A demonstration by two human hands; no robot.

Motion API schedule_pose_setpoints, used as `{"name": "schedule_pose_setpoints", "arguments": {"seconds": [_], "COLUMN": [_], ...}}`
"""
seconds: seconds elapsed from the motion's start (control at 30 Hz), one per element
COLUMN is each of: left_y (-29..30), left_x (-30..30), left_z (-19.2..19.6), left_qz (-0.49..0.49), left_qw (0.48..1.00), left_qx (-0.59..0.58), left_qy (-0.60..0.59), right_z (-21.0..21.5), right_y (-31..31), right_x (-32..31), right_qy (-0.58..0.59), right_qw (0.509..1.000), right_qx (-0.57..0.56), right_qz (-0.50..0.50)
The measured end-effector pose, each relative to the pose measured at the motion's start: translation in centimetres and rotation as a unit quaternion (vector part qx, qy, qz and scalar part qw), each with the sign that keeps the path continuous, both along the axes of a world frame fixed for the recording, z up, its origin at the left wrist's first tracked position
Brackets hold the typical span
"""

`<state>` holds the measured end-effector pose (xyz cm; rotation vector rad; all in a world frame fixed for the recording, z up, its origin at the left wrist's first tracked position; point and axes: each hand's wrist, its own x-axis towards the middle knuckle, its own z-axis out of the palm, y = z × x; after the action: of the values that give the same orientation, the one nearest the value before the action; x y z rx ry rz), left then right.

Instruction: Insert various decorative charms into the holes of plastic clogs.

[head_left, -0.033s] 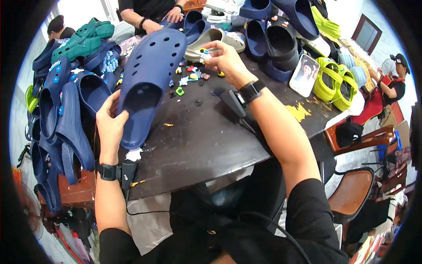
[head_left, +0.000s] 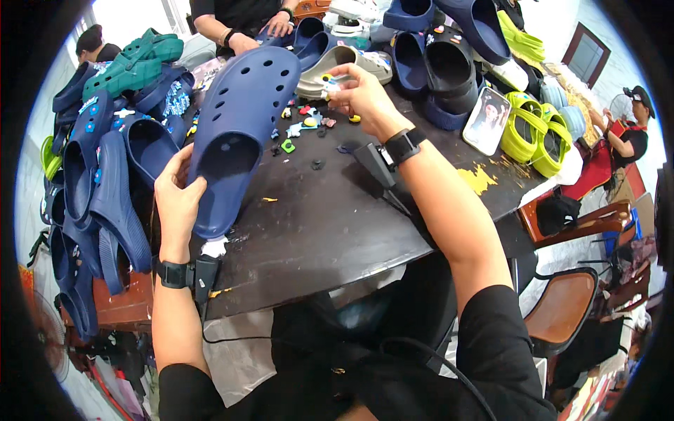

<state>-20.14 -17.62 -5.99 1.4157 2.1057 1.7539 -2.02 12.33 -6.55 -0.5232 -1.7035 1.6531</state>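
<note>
My left hand [head_left: 179, 196] grips the edge of a navy blue foam clog [head_left: 242, 91], thumb on the inside of its heel part and fingers behind. The clog is held up with its holed top toward me and its toe pointing away. To the right of it my right hand [head_left: 361, 102] is raised, its fingertips pinched on a small yellow and white shoe charm [head_left: 328, 78]. Beyond these fingers lies a grey-beige clog [head_left: 344, 59]. Under and beside my right hand several loose coloured charms [head_left: 309, 123] are scattered on the dark table [head_left: 316, 224].
Navy clogs [head_left: 119, 196] are piled at the left, with green clogs [head_left: 133, 67] on top. More clogs [head_left: 449, 70] stack at the back right. A phone [head_left: 486, 121] leans beside lime-yellow clogs [head_left: 537, 133]. Across the table a person's hands [head_left: 246, 42] rest near clogs. A chair [head_left: 562, 309] stands right.
</note>
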Motion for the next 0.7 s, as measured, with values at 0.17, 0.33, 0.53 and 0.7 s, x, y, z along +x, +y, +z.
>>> {"name": "schedule_pose_setpoints", "arguments": {"seconds": [0.17, 0.33, 0.53, 0.7], "left_y": [-0.1, 0.0, 0.0, 0.0], "left_x": [0.3, 0.5, 0.5, 0.7], "left_z": [0.2, 0.3, 0.3, 0.3], "left_qz": [-0.003, 0.008, -0.009, -0.01], "left_qw": [1.0, 1.0, 0.999, 0.999], "left_qx": [-0.011, -0.002, 0.004, 0.011], "left_qy": [0.017, 0.026, 0.037, 0.039], "right_z": [0.8, 0.3, -0.3, 0.3], "right_y": [-0.5, -0.6, -0.7, -0.4], "right_x": [0.5, 0.2, -0.2, 0.3], "right_qy": [0.032, -0.031, -0.046, -0.045], "right_qw": [0.999, 0.999, 0.995, 0.998], "right_qx": [-0.022, 0.007, -0.006, -0.016], "right_qz": [0.004, 0.017, 0.084, 0.046]}}
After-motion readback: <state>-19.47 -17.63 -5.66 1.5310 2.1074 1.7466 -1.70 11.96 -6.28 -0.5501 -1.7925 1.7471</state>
